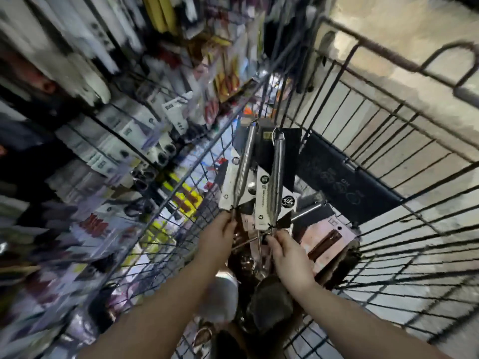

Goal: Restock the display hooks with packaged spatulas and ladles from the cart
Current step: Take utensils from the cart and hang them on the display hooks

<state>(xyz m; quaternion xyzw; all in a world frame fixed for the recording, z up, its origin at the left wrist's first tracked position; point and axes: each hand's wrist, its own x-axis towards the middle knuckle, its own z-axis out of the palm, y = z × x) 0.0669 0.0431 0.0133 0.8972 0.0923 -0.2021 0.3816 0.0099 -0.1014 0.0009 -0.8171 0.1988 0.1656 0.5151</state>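
Note:
Two packaged steel utensils stand handle-up over the wire cart [388,141]. My left hand [219,233] pinches the lower shaft of the left utensil [243,167], which has a white card tied to it. My right hand [285,252] grips the shaft of the right utensil [276,177], whose white and black card bears a round black label. Both hands are inside the cart, close together. The utensil heads are hidden below among other metal ware [269,301] in the cart bottom.
The display rack [108,141] on the left is crowded with hanging packaged goods and is blurred. More boxed items, one pink carton [324,239] and a black package [342,177], lie in the cart. Tiled floor [404,29] lies to the right.

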